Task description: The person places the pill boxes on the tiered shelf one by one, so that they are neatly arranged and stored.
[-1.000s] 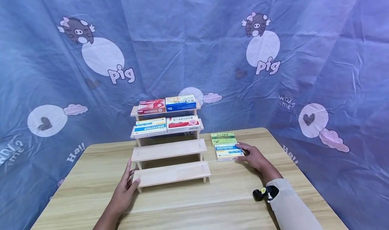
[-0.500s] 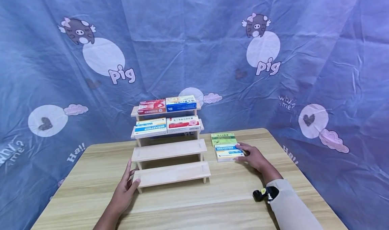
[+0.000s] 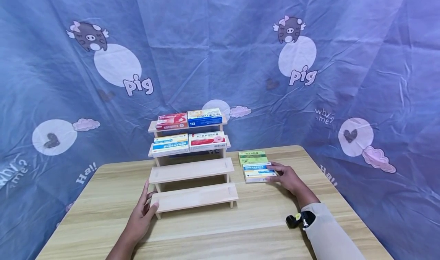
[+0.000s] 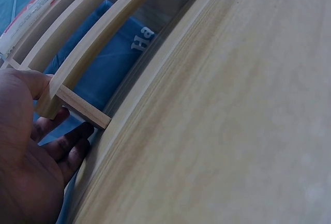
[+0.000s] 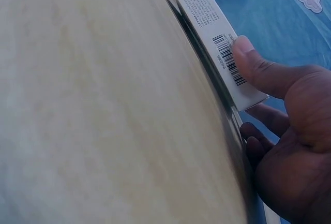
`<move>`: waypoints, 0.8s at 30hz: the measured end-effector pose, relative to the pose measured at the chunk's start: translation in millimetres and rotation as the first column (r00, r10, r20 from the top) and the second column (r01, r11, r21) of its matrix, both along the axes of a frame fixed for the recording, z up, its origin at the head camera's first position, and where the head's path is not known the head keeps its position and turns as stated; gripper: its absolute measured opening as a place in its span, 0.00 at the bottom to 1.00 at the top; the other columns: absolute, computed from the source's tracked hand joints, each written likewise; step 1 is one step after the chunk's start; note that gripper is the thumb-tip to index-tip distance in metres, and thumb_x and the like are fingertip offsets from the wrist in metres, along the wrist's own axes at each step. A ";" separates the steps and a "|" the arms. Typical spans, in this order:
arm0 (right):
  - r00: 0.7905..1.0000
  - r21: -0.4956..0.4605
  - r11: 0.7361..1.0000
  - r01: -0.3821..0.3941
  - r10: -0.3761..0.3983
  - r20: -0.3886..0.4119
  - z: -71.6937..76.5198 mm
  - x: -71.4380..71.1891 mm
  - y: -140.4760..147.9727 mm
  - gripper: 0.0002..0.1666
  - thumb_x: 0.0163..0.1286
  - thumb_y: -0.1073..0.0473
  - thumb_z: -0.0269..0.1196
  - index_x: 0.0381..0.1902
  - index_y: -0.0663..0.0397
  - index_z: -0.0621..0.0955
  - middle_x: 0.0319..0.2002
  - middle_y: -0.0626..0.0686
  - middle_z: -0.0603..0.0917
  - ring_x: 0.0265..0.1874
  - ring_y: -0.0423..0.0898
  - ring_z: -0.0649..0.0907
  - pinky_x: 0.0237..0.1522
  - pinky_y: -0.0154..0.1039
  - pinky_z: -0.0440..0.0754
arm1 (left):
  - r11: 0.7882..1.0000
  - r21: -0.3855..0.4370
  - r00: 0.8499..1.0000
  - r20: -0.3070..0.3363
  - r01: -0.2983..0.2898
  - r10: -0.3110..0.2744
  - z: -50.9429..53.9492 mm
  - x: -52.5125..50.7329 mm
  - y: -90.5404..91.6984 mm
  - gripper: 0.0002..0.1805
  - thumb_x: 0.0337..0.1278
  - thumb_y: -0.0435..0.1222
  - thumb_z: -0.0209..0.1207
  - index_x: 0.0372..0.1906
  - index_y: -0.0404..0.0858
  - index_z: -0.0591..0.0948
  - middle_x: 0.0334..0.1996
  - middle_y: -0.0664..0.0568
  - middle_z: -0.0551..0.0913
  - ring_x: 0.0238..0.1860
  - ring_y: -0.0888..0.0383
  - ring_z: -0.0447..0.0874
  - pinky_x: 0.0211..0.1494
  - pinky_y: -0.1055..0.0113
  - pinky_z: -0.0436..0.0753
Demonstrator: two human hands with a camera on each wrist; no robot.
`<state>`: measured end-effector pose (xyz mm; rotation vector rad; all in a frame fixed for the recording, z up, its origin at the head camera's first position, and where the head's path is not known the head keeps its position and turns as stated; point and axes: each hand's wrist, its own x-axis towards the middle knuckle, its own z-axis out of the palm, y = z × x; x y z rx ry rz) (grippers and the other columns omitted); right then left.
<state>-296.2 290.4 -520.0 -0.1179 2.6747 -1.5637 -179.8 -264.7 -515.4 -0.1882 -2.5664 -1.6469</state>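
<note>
A stepped wooden rack stands on the table. My left hand grips the left end of its lowest step, the thumb against the board and the fingers around the leg. To the right of the rack, my right hand holds the right end of a blue and white box, which lies flat on the table. In the right wrist view the thumb presses the side of this box by its barcode. Directly behind it lies a green box.
The top step holds a red box and a blue and cream box. On the second step lie another blue and white box and a white and red box. A blue patterned cloth hangs behind the table.
</note>
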 end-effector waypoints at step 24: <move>0.986 -0.077 0.997 -0.026 0.013 -0.169 7.7 6.0 5.7 0.32 0.71 0.63 0.75 0.71 0.63 0.82 0.83 0.70 0.66 0.85 0.73 0.60 0.83 0.74 0.56 | 1.000 -0.006 0.999 0.034 -0.002 0.002 2.9 2.0 -1.5 0.47 0.88 0.42 0.54 0.92 0.53 0.36 0.82 0.28 0.62 0.79 0.24 0.68 0.58 0.85 0.74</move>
